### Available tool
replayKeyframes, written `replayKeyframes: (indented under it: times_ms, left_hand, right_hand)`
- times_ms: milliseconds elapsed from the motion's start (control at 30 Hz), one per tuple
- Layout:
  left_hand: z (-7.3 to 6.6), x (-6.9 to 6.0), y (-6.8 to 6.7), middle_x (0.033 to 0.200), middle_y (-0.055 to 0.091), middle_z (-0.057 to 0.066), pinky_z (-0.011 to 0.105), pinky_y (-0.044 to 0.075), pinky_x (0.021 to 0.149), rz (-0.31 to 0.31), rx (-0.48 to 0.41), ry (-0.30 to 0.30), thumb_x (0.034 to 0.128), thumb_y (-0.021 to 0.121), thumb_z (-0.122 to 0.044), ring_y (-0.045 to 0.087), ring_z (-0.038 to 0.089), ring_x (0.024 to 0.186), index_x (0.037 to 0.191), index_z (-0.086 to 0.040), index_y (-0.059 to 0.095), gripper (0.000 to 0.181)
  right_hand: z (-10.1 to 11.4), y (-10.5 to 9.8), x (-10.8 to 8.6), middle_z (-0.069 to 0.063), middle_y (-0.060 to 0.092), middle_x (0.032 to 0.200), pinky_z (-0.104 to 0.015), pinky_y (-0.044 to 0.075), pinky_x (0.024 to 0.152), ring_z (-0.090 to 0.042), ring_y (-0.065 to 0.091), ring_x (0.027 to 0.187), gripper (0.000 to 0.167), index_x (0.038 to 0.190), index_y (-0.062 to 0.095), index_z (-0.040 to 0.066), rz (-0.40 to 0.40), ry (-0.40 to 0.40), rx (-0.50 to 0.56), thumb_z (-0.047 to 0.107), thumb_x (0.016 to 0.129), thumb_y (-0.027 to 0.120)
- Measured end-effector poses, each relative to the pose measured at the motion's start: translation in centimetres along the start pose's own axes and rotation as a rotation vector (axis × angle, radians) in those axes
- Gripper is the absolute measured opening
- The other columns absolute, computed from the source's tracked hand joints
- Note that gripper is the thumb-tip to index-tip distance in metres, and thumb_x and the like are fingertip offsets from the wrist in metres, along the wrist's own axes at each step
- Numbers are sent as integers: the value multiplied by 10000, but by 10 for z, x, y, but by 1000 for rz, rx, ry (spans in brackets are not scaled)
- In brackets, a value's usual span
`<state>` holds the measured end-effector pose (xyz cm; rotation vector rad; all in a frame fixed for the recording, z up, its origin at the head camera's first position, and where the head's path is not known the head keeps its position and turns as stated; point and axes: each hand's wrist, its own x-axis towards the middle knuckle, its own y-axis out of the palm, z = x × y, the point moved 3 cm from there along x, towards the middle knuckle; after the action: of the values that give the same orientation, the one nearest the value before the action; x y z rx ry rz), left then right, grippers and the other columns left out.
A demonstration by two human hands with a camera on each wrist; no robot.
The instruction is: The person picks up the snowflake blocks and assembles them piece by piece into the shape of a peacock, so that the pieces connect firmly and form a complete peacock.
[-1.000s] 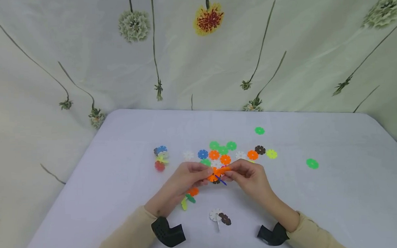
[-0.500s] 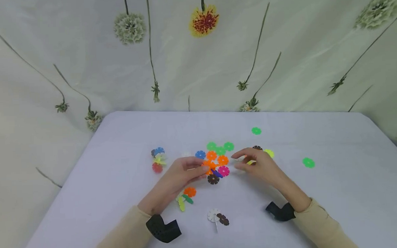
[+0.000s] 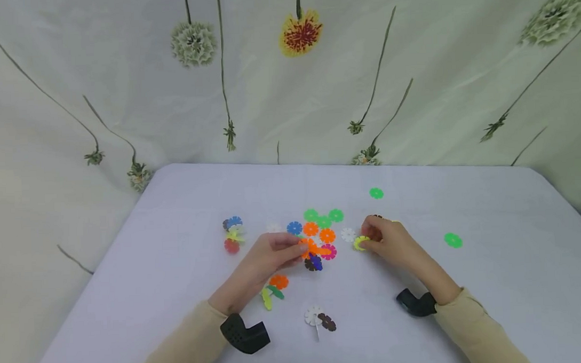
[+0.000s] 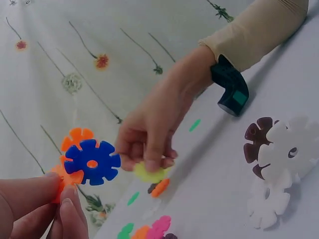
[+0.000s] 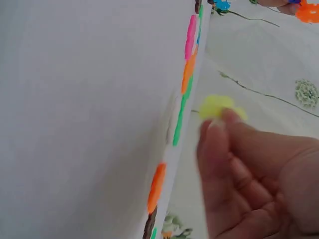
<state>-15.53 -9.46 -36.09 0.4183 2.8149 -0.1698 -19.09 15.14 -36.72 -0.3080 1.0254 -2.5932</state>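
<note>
I have the left hand (image 3: 277, 252) gripping a small build between thumb and fingers: orange pieces (image 4: 79, 135) with a blue disc (image 4: 102, 163) joined on, facing the right hand. The right hand (image 3: 390, 243) has thumb and fingertips pinched on a yellow disc (image 5: 214, 104), and from the right wrist I see it clear of the table (image 3: 510, 270).

Between the hands I make out a pink disc (image 3: 331, 254) just past the build, and a brown disc (image 3: 308, 265) partly hidden behind its blue part. Just left of the right hand's fingertips lies a white disc (image 3: 348, 234); well out to that hand's right is a green disc (image 3: 453, 240).

Beyond the left hand's fingertips I count three green discs (image 3: 323, 222) bunched together, with two orange discs (image 3: 327, 236) on their near side. Left of that hand, well apart, sits a mixed cluster with a red disc (image 3: 232, 246). Closer to the wearer, between the wrists, I see a white and brown cluster (image 3: 313, 315).
</note>
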Motion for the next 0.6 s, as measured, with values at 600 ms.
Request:
replayKeyframes:
  times_ms: [600]
  left_hand:
    - [-4, -7, 10, 789, 607, 51, 243, 502, 722, 142, -26, 20, 901, 641, -155, 550, 153, 687, 1051, 85, 640, 283]
  right_hand:
    - [48, 24, -19, -171, 661, 798, -416, 542, 631, -262, 675, 714, 128, 888, 603, -85, -18, -373, 608, -178, 802, 611]
